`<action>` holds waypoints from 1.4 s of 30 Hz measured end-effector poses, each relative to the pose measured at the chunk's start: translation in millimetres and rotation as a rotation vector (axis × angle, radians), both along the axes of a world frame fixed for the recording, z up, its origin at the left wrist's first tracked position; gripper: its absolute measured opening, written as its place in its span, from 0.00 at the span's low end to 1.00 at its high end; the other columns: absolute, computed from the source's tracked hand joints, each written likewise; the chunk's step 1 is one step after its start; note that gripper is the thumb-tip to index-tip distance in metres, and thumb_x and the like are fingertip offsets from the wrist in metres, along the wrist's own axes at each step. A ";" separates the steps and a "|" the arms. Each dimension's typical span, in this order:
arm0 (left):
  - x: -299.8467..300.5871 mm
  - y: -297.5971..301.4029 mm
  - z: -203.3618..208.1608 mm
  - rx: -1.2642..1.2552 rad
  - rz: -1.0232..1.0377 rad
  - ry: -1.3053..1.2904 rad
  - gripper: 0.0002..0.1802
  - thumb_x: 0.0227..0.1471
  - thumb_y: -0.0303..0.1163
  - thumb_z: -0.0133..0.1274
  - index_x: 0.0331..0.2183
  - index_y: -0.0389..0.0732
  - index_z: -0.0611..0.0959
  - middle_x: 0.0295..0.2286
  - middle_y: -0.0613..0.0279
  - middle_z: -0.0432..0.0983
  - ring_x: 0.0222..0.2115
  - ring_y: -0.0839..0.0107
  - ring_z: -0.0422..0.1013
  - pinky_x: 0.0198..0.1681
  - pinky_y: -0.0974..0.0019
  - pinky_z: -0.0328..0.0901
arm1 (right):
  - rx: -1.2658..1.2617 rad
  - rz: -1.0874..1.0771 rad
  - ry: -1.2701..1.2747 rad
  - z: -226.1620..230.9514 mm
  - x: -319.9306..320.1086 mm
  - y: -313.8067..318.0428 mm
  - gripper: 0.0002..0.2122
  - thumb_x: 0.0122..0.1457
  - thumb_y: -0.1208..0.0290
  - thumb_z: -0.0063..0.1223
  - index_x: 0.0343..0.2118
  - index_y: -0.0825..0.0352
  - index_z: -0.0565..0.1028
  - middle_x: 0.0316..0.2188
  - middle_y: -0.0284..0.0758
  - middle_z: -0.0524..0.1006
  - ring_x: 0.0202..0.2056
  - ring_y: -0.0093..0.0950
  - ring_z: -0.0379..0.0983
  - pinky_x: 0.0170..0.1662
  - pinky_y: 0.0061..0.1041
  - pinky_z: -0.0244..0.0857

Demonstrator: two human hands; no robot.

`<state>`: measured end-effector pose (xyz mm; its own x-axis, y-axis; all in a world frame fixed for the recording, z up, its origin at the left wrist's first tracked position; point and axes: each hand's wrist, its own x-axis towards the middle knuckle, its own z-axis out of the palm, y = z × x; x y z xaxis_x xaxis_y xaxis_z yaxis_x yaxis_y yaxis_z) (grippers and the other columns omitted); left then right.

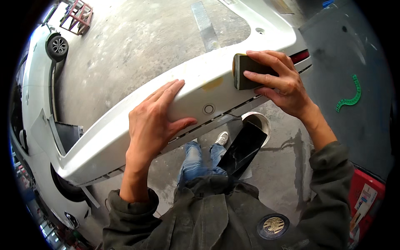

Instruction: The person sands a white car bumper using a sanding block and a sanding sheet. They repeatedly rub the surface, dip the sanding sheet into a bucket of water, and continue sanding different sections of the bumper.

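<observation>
A white car bumper (112,133) stretches across in front of me, rising from lower left to upper right. On its right part my right hand (285,81) grips a dark sanding block (246,82) with a thin yellowish edge. The block's working face is turned to the bumper and cannot be seen. A dull yellow patch (213,84) marks the paint just left of the block. My left hand (152,118) lies spread on the bumper, thumb apart from the fingers, holding nothing. Between the hands, below the patch, is a round sensor spot (208,109).
Under the bumper, a white bucket (266,125) stands behind a glossy black panel (246,146). A curved green strip (353,98) lies on the dark surface at right, above a red case (366,193). White cars (37,104) line the left; a red rack (79,16) stands far off.
</observation>
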<state>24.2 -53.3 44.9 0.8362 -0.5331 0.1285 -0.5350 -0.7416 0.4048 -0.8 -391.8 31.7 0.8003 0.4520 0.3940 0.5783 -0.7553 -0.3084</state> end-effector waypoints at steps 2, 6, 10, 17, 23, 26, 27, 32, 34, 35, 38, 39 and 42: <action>0.0 -2.3 0.3 0.021 0.012 0.005 0.45 0.34 0.47 0.76 0.57 0.48 0.82 0.53 0.62 0.81 0.51 0.62 0.79 0.51 0.62 0.75 | 0.018 0.070 -0.004 -1.3 7.7 17.0 0.26 0.44 0.75 0.71 0.50 0.48 0.85 0.64 0.27 0.72 0.62 0.32 0.66 0.65 0.35 0.62; 1.7 -4.0 -1.7 -0.007 0.017 0.044 0.48 0.32 0.48 0.77 0.58 0.50 0.82 0.53 0.58 0.81 0.51 0.58 0.79 0.53 0.58 0.74 | -0.049 0.158 -0.065 6.7 12.6 51.1 0.22 0.51 0.71 0.68 0.50 0.46 0.84 0.63 0.26 0.71 0.62 0.31 0.65 0.65 0.36 0.62; -1.3 1.6 -2.4 0.014 0.036 0.016 0.47 0.32 0.49 0.76 0.57 0.50 0.82 0.53 0.59 0.81 0.50 0.59 0.79 0.51 0.61 0.74 | -0.056 0.128 -0.051 6.5 21.4 12.0 0.24 0.48 0.70 0.72 0.50 0.46 0.84 0.62 0.26 0.72 0.60 0.31 0.66 0.64 0.32 0.64; -0.2 -3.9 0.4 -0.006 0.056 0.078 0.49 0.31 0.51 0.77 0.57 0.49 0.83 0.51 0.56 0.83 0.48 0.59 0.81 0.53 0.58 0.75 | -0.041 0.185 -0.158 7.1 19.5 76.5 0.18 0.50 0.72 0.68 0.47 0.48 0.85 0.62 0.24 0.72 0.58 0.31 0.67 0.60 0.34 0.63; 1.2 -0.7 -5.9 -0.045 0.021 0.017 0.48 0.31 0.46 0.78 0.58 0.47 0.82 0.49 0.54 0.83 0.47 0.58 0.81 0.53 0.59 0.74 | -0.073 0.050 -0.157 4.5 14.4 32.0 0.21 0.48 0.70 0.70 0.48 0.46 0.85 0.61 0.26 0.73 0.58 0.32 0.68 0.61 0.33 0.63; 0.7 -5.5 -2.9 -0.049 0.048 0.062 0.48 0.30 0.46 0.78 0.58 0.47 0.82 0.49 0.53 0.83 0.47 0.58 0.81 0.52 0.58 0.74 | -0.064 0.150 -0.189 4.8 13.3 74.3 0.17 0.52 0.71 0.65 0.46 0.48 0.85 0.60 0.25 0.73 0.57 0.30 0.68 0.60 0.33 0.63; -1.0 -6.4 -0.7 -0.042 0.052 0.094 0.48 0.31 0.47 0.77 0.57 0.47 0.82 0.50 0.55 0.83 0.48 0.58 0.80 0.53 0.59 0.73 | -0.044 0.188 -0.175 7.2 11.9 85.5 0.17 0.53 0.71 0.65 0.47 0.48 0.85 0.60 0.25 0.72 0.56 0.30 0.68 0.60 0.32 0.63; 0.9 0.9 -2.6 -0.019 0.051 0.076 0.45 0.35 0.51 0.75 0.56 0.45 0.83 0.48 0.56 0.83 0.48 0.58 0.80 0.51 0.58 0.73 | -0.053 0.001 -0.112 4.4 6.7 27.2 0.24 0.46 0.74 0.71 0.50 0.50 0.85 0.59 0.30 0.74 0.57 0.33 0.69 0.60 0.35 0.62; 1.9 0.1 -0.2 -0.021 0.093 0.103 0.43 0.36 0.55 0.74 0.54 0.44 0.84 0.44 0.55 0.85 0.45 0.57 0.81 0.49 0.58 0.73 | -0.092 -0.237 -0.127 1.6 -10.7 -8.9 0.25 0.45 0.77 0.71 0.50 0.52 0.85 0.60 0.33 0.73 0.58 0.34 0.69 0.60 0.36 0.61; 3.4 -3.3 0.3 -0.020 0.121 0.124 0.43 0.37 0.57 0.74 0.52 0.44 0.85 0.42 0.54 0.85 0.43 0.58 0.82 0.49 0.58 0.73 | -0.096 -0.313 -0.114 2.3 -22.8 -22.9 0.25 0.46 0.78 0.72 0.50 0.52 0.85 0.59 0.34 0.73 0.58 0.34 0.68 0.61 0.36 0.62; 15.3 -24.2 5.9 -0.003 0.177 0.201 0.39 0.38 0.54 0.76 0.48 0.40 0.88 0.35 0.51 0.87 0.34 0.63 0.83 0.41 0.62 0.76 | 0.156 -0.448 -0.014 -1.8 -50.8 -36.1 0.25 0.46 0.78 0.73 0.50 0.53 0.85 0.60 0.34 0.72 0.58 0.35 0.68 0.63 0.34 0.65; 20.4 -33.0 7.6 0.006 0.194 0.227 0.38 0.38 0.52 0.77 0.47 0.38 0.88 0.33 0.50 0.87 0.31 0.65 0.84 0.38 0.65 0.77 | 0.197 -0.473 -0.003 -3.4 -57.3 -35.3 0.25 0.46 0.79 0.74 0.50 0.53 0.85 0.60 0.34 0.72 0.58 0.36 0.68 0.64 0.34 0.65; 37.5 -61.1 4.3 -0.084 0.126 0.269 0.36 0.41 0.52 0.76 0.44 0.33 0.89 0.31 0.48 0.87 0.28 0.67 0.83 0.34 0.68 0.76 | 0.297 -0.505 0.026 -0.8 -70.3 -27.8 0.27 0.45 0.81 0.74 0.51 0.55 0.84 0.62 0.33 0.70 0.58 0.34 0.69 0.62 0.33 0.70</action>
<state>61.7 -114.4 49.2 0.9050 -0.4200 -0.0672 -0.3062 -0.7531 0.5823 -71.1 -419.6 30.9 0.8990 -0.1152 0.4226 0.1582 -0.8142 -0.5586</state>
